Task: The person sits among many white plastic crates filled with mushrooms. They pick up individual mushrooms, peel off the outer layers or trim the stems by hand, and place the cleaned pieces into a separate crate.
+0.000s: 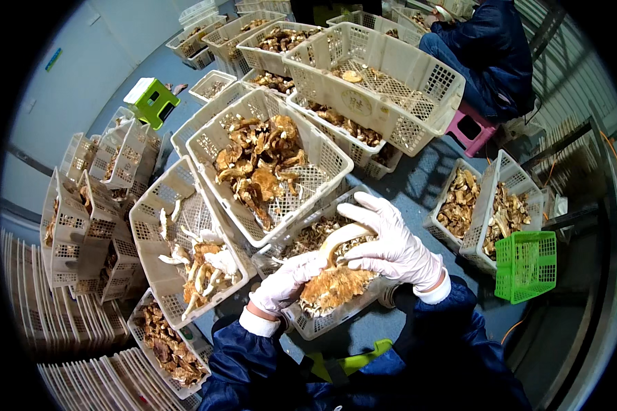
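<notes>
A large mushroom with a ragged orange-brown cap (339, 288) and a long curved pale stem (343, 234) is held between my two gloved hands. My left hand (290, 280) grips it at the left, where stem and cap meet. My right hand (398, 246) curls around the stem's far end, thumb and fingers on either side. Below the mushroom is a white plastic crate (313, 329) with dark trimmings (308, 239) in it. Just beyond, a crate (334, 177) holds brown mushrooms (262, 159). To the left, another crate (144, 226) contains pale-stemmed mushrooms (205, 272).
A nearly bare crate (365, 103) rests on mushroom-filled crates ahead. A person in dark blue (493, 56) sits on a pink stool (470, 131). Right are filled crates (514, 180) and a green basket (527, 267). A green stool (151, 103) and stacked crates (56, 293) stand left.
</notes>
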`<state>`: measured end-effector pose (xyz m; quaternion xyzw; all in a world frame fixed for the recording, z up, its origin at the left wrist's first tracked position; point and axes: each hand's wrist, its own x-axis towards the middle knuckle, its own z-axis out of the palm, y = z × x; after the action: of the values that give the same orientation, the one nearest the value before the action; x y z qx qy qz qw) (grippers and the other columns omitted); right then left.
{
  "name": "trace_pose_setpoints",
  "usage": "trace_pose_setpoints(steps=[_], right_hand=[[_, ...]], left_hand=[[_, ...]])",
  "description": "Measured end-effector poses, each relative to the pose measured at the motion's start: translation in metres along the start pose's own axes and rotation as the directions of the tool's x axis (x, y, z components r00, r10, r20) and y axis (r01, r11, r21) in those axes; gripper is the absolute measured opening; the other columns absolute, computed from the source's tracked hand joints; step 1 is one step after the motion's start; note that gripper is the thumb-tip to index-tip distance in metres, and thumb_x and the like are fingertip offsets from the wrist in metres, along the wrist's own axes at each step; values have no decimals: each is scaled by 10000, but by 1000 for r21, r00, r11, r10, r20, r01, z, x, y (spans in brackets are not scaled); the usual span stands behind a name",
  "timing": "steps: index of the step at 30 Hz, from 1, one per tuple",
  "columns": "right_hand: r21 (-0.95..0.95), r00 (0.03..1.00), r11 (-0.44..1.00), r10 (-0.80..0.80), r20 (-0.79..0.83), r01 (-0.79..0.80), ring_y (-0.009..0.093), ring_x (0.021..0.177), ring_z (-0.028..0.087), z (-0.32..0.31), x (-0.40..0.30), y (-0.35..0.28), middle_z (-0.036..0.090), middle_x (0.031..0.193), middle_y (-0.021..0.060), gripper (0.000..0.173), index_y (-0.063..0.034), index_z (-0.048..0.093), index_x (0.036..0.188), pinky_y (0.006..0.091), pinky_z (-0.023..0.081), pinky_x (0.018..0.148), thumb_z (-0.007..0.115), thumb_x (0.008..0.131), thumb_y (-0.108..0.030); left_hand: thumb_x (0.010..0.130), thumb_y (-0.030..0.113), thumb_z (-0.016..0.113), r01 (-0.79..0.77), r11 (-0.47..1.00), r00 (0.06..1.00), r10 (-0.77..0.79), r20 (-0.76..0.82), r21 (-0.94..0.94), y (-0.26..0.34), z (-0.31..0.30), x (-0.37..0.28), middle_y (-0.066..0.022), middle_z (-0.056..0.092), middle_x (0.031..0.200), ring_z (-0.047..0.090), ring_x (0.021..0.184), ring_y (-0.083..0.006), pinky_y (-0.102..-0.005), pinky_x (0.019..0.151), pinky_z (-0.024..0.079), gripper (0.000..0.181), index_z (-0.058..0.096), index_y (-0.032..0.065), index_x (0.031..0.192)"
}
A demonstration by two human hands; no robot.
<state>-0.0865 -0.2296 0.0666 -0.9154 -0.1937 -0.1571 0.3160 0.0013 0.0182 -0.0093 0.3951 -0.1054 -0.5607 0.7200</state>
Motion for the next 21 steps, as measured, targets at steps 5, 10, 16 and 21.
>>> trace_pose_setpoints(steps=[5, 10, 16, 21], right_hand=[[-49, 997, 997, -58, 54, 60, 396, 1320, 411, 5, 7, -8, 502, 1444, 112, 210, -218, 741, 944, 531, 312, 1047, 723, 779, -348], [-63, 993, 995, -72, 90, 78, 387, 1336, 396, 7, 4, -13, 503, 1437, 97, 195, -202, 705, 911, 571, 305, 1040, 718, 778, -345], [-140, 994, 985, -91, 58, 98, 360, 1307, 433, 12, 7, -13, 545, 1373, 76, 207, -217, 685, 926, 583, 334, 1024, 740, 743, -295], [-196, 992, 975, -113, -54, 100, 324, 1252, 490, 14, 2, -12, 604, 1259, 48, 220, -189, 682, 921, 547, 363, 1010, 738, 731, -284]], left_hand=[[981, 192, 615, -21, 992, 1000, 18, 25, 123, 4, -6, -5, -61, 632, 1227, 581, 1111, -119, -257, 980, 449, 414, 545, -21, 1328], [978, 241, 624, 56, 990, 997, -63, 49, 129, 5, 0, -5, -47, 614, 1255, 562, 1125, -107, -260, 986, 440, 444, 543, -14, 1332], [970, 271, 630, 84, 986, 990, -98, 100, 142, 4, -5, -4, -72, 577, 1327, 525, 1208, -141, -284, 1051, 391, 521, 499, -30, 1374], [961, 288, 636, 61, 997, 993, -65, 103, 45, 2, 1, -5, -87, 593, 1308, 546, 1202, -162, -299, 1054, 402, 522, 510, -30, 1356]])
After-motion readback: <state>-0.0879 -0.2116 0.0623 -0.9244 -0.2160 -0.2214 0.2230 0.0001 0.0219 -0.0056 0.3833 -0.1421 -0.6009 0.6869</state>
